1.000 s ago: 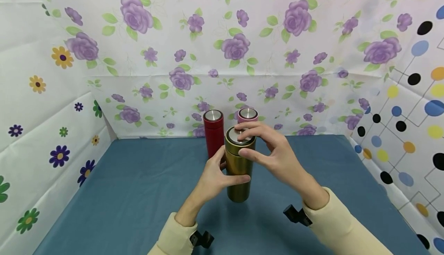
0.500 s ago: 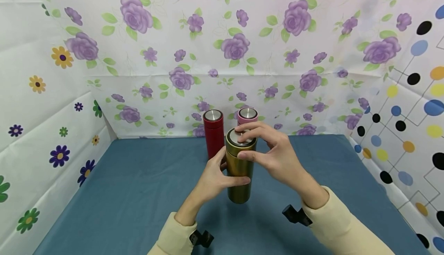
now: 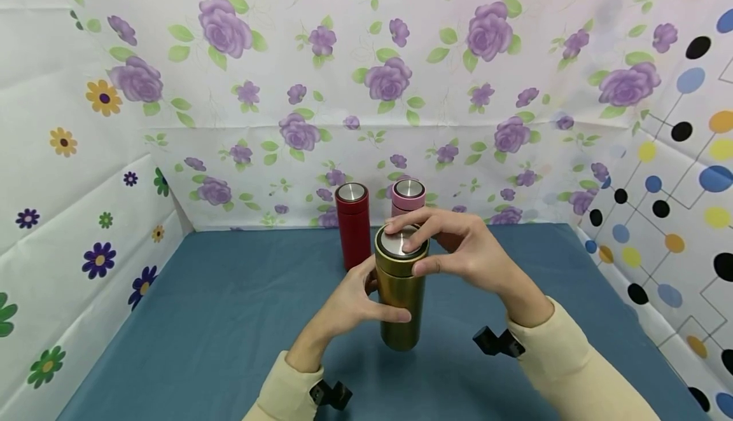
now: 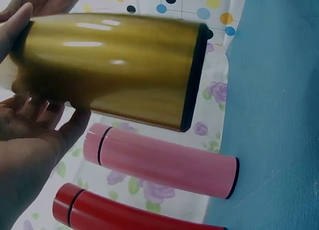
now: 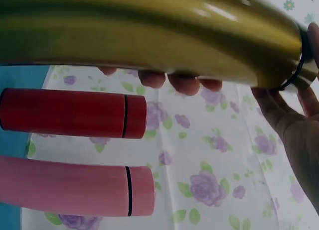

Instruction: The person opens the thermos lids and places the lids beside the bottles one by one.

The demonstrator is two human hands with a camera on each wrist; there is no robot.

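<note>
A gold thermos flask [image 3: 402, 292] is held upright in front of me, and its base seems raised off the table. My left hand [image 3: 350, 301] grips the body from the left, thumb across the front. From the right, my right hand [image 3: 460, 252] holds the lid [image 3: 394, 244], with fingers over the silver top and the thumb at the rim. Both wrist views show the gold flask large and close; in the right wrist view the left fingertips [image 5: 184, 84] show along its edge.
Behind the gold flask stand a red thermos flask [image 3: 353, 233] and a pink thermos flask [image 3: 408, 202], the pink one partly hidden. They rest on a blue tablecloth [image 3: 246, 306]. A flowered sheet [image 3: 343, 90] hangs behind, with patterned sheets on both sides.
Both hands have brought the gold flask slightly nearer to me and a little to the right. The left hand stays on its body and the right hand on its lid.
</note>
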